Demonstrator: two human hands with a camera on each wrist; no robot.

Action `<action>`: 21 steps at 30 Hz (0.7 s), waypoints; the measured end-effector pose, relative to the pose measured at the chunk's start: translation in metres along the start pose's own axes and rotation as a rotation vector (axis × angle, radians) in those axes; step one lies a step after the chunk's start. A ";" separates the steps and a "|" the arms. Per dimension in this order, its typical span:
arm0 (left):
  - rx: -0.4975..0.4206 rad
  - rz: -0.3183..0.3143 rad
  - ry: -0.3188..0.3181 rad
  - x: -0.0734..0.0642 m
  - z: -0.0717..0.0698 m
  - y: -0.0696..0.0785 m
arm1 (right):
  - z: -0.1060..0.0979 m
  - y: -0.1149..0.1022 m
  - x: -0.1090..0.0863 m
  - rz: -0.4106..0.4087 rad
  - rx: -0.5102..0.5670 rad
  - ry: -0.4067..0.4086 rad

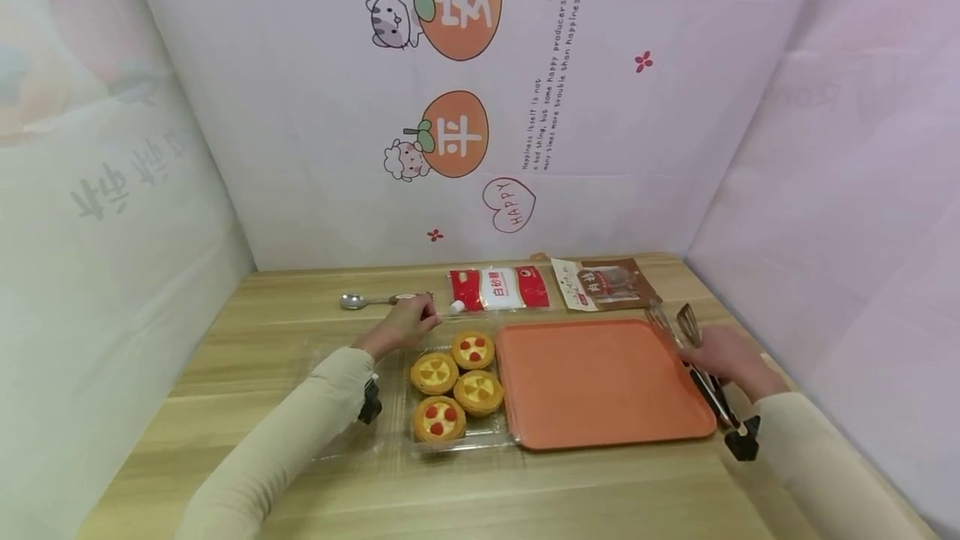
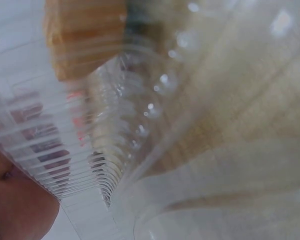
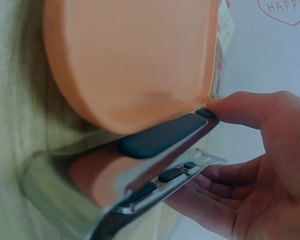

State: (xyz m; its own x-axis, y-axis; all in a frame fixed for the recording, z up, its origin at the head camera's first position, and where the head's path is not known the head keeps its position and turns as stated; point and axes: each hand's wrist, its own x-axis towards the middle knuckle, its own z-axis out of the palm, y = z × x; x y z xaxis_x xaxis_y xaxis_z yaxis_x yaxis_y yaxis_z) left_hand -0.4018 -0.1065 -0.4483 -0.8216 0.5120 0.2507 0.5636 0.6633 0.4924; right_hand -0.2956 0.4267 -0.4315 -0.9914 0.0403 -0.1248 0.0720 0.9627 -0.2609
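Note:
My left hand, fingers curled, grips the far left edge of a clear plastic box. Several egg tarts lie inside, some topped with red berries, others with yellow fruit pieces. The box's ribbed clear wall fills much of the left wrist view, with only part of the hand showing. At the right edge of the orange tray, my right hand holds metal tongs with dark grips. In the right wrist view the thumb presses one arm and the fingers support the other; the arms stand apart.
Behind the box and tray lie a spoon, a red and white sugar pouch and a brown and white packet. The transparent lid spreads left of the box. Printed white sheets enclose the wooden table.

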 end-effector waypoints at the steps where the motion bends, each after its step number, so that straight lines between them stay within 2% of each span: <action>1: 0.001 0.004 0.004 0.000 0.000 0.000 | 0.001 0.001 0.000 0.010 0.009 -0.004; 8: 0.024 -0.049 -0.021 0.003 0.000 0.001 | 0.001 0.001 -0.003 0.035 0.052 0.000; 21: 0.025 -0.065 -0.046 0.004 0.002 0.002 | 0.002 0.007 -0.006 0.026 0.060 -0.012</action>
State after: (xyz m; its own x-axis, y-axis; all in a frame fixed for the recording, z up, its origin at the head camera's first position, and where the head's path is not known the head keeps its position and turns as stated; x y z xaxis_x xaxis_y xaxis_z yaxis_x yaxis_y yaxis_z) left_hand -0.4039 -0.1016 -0.4480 -0.8521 0.4913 0.1805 0.5117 0.7092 0.4850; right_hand -0.2885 0.4324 -0.4341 -0.9877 0.0620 -0.1434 0.1048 0.9436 -0.3139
